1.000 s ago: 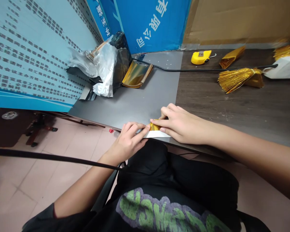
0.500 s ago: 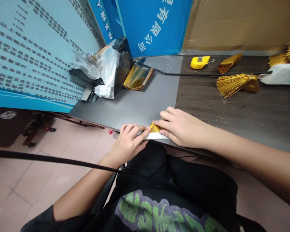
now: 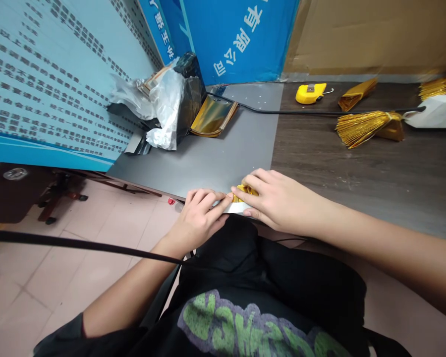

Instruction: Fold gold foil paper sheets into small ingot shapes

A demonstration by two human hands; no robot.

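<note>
At the near edge of the table, a small sheet of gold foil paper [image 3: 240,197] with a white strip [image 3: 236,208] along its near side lies between my two hands. My left hand [image 3: 204,213] is closed on its left end, thumb and index finger pressing the fold. With its fingers curled over the gold part, my right hand [image 3: 271,198] grips the right end, thumb at the white strip. Much of the foil paper is hidden under the fingers. A stack of gold foil sheets [image 3: 212,116] lies farther back, beside a crumpled plastic bag [image 3: 167,106].
On the dark wood surface [image 3: 312,158] at the right are a yellow tape measure [image 3: 310,93], a folded gold paper [image 3: 357,94], a tied gold fan-shaped bundle [image 3: 364,126] and a white box [image 3: 436,111]. A black cable [image 3: 301,112] crosses behind. Blue printed panels [image 3: 241,39] stand at the back.
My right hand has shifted slightly, its fingers curling over the gold paper, and the white strip now bends up more. My left hand stays almost in place. The view has moved a little.
</note>
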